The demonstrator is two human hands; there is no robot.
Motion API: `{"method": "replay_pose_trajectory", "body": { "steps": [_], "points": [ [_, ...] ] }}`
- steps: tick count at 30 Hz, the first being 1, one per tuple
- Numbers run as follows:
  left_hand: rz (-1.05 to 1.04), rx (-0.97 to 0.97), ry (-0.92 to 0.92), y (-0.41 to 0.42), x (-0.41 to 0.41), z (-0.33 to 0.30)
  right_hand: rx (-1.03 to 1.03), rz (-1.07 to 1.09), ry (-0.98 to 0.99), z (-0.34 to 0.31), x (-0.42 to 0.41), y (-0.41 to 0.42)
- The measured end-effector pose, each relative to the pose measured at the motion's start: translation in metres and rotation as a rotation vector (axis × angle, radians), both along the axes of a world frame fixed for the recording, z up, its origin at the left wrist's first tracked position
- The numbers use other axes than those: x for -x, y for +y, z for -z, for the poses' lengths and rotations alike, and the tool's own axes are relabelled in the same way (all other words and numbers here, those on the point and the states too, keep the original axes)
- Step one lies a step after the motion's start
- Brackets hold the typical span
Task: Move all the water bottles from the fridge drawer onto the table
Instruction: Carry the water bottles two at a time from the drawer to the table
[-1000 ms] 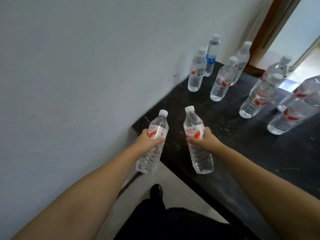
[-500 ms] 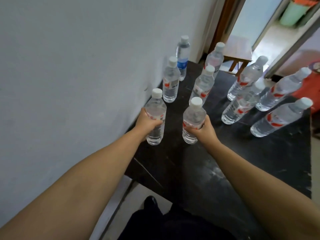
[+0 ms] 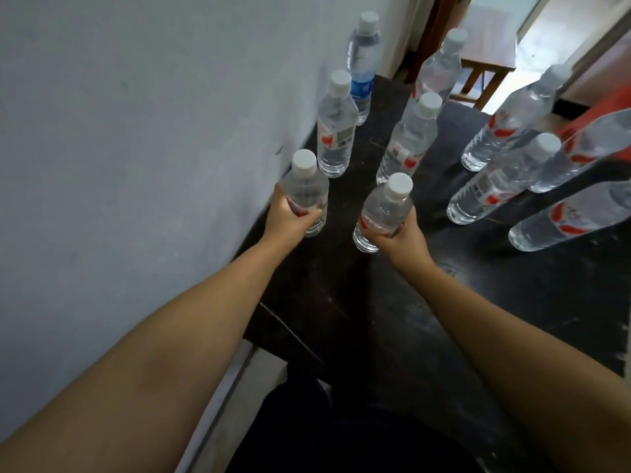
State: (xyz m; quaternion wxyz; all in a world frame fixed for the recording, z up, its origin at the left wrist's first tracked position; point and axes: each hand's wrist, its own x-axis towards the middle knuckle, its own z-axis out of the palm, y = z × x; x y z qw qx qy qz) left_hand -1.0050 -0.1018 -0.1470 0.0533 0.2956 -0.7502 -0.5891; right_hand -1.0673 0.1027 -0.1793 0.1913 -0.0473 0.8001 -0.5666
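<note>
Hands [image 3: 290,218] [image 3: 401,235] gripping bottles [image 3: 307,189] (upright)

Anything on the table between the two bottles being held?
No. In the head view, only bare dark table shows between the left hand's bottle and the right hand's bottle.
</note>
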Motion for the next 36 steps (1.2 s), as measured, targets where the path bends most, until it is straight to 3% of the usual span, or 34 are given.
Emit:
{"method": "replay_pose_trajectory", "body": {
  "steps": [10, 18, 28, 36],
  "points": [
    [-0.005, 0.091, -0.017, 0.003, -0.009, 0.004, -0.018, -0.041, -0.141, 0.001, -0.011, 0.014],
    [0.072, 0.211, -0.348, -0.010, -0.071, 0.023, -0.336, 0.024, -0.340, 0.013, -0.052, 0.026],
    [0.095, 0.237, -0.441, -0.014, -0.133, 0.020, -0.501, -0.434, -0.079, -0.002, -0.073, -0.030],
    [-0.096, 0.256, -0.424, 0.027, -0.173, 0.007, -0.635, -0.760, 0.140, -0.024, -0.079, -0.022]
  ]
}}
